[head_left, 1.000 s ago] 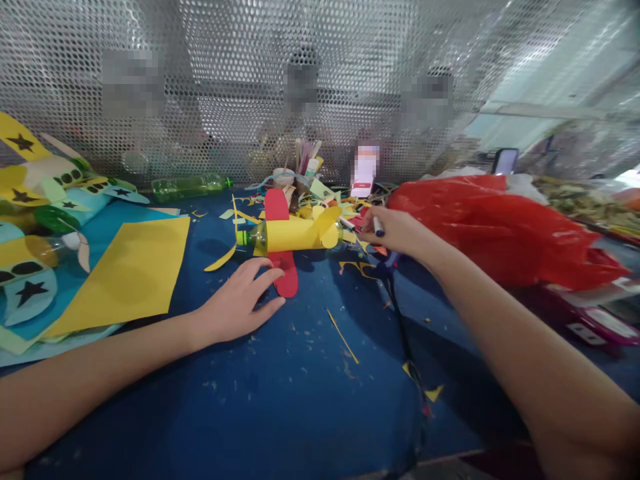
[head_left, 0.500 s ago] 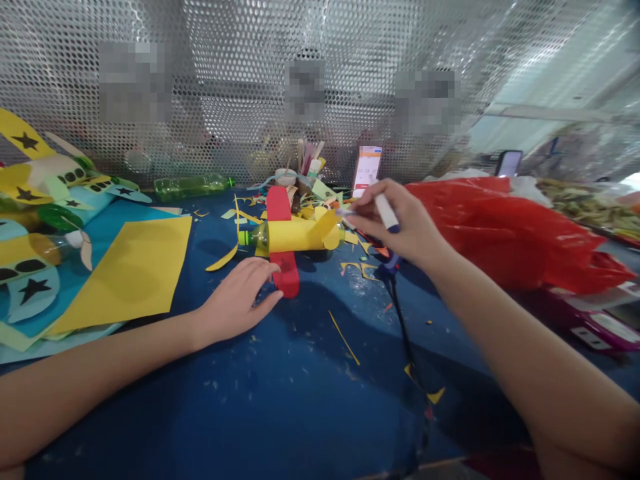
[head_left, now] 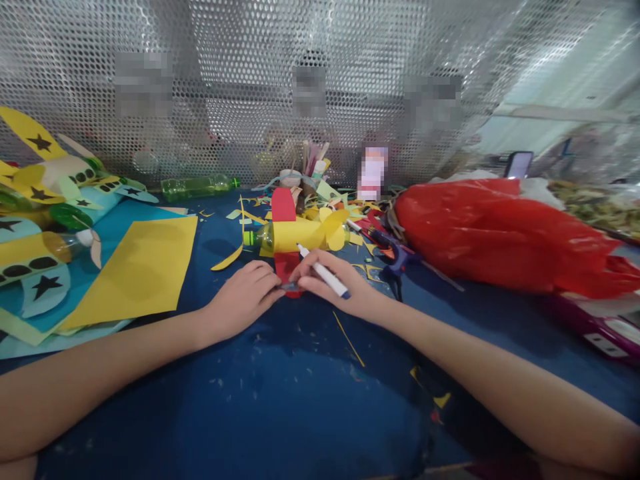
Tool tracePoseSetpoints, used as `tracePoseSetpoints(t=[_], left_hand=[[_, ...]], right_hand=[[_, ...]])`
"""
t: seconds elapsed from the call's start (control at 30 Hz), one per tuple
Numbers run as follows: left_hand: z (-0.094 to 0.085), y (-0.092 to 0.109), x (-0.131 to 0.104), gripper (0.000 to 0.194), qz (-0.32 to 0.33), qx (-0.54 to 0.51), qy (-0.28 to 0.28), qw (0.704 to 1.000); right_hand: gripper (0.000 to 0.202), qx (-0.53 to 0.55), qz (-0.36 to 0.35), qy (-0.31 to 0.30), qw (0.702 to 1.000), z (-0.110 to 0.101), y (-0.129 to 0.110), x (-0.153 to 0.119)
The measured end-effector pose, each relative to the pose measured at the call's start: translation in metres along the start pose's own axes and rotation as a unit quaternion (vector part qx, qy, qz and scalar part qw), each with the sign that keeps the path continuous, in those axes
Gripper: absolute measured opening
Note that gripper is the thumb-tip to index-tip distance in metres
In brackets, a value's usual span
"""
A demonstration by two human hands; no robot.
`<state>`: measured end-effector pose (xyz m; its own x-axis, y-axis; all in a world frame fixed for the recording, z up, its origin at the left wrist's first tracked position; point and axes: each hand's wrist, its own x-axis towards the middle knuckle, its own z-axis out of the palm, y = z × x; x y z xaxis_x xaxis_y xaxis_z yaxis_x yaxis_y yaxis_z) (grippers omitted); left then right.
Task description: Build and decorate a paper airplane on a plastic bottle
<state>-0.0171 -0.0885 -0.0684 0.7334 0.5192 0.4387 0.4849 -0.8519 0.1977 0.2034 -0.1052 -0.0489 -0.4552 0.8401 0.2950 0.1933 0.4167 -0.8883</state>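
Observation:
A toy plane (head_left: 295, 236) made from a green-capped plastic bottle wrapped in yellow paper lies on the blue table. Its red paper wing (head_left: 288, 264) points toward me. My right hand (head_left: 336, 281) holds a white marker (head_left: 327, 277) with a blue end, slanting between the fingers. At the near end of the wing my left hand (head_left: 249, 293) has its fingers drawn together. The fingertips of both hands meet over a small bluish-grey piece (head_left: 289, 287), mostly hidden, whose kind I cannot make out.
Yellow paper (head_left: 143, 267) and several finished bottle planes (head_left: 45, 267) lie at left. Paper scraps (head_left: 320, 200) and a glue gun (head_left: 395, 257) are beyond my hands. A red plastic bag (head_left: 500, 233) fills the right, near a purple device (head_left: 600, 327). A green bottle (head_left: 200, 187) lies behind.
My right hand has come from beside the plane's tail, toward me and left, to meet my left hand at the red wing. The marker is still in it. My left hand has barely moved.

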Motion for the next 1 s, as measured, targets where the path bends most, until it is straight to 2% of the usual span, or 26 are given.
tracePoseSetpoints(t=[0.07, 0.13, 0.23, 0.3, 0.5, 0.77, 0.87, 1.0], left_hand=[[0.0, -0.002, 0.0, 0.029, -0.035, -0.009, 0.01, 0.999], [0.001, -0.005, -0.001, 0.028, -0.07, -0.029, 0.018, 0.997], [0.001, -0.007, -0.002, 0.028, -0.104, -0.06, 0.018, 0.993], [0.0, -0.008, -0.002, 0.028, -0.115, -0.07, 0.014, 0.991], [-0.001, -0.007, -0.001, 0.029, -0.116, -0.074, 0.002, 0.99], [0.0, -0.007, -0.001, 0.03, -0.087, -0.065, -0.001, 0.994], [0.001, -0.008, -0.002, 0.028, -0.093, -0.071, 0.002, 0.993], [0.0, -0.007, -0.002, 0.024, -0.137, -0.091, 0.01, 0.986]], right_hand=[[0.035, 0.097, 0.01, 0.03, 0.995, -0.001, 0.004, 0.002], [0.032, 0.164, 0.021, 0.087, 0.982, -0.003, 0.008, 0.004], [0.012, 0.182, 0.019, 0.164, 0.969, -0.007, 0.01, 0.006], [0.017, 0.174, 0.023, 0.175, 0.969, -0.008, 0.009, 0.007], [0.017, 0.124, 0.057, 0.138, 0.981, -0.004, 0.002, 0.006], [0.028, 0.056, 0.066, 0.093, 0.992, -0.003, 0.009, 0.006], [0.03, 0.086, 0.073, 0.072, 0.991, -0.005, 0.011, 0.006], [0.029, 0.2, 0.088, 0.044, 0.975, -0.008, 0.012, 0.006]])
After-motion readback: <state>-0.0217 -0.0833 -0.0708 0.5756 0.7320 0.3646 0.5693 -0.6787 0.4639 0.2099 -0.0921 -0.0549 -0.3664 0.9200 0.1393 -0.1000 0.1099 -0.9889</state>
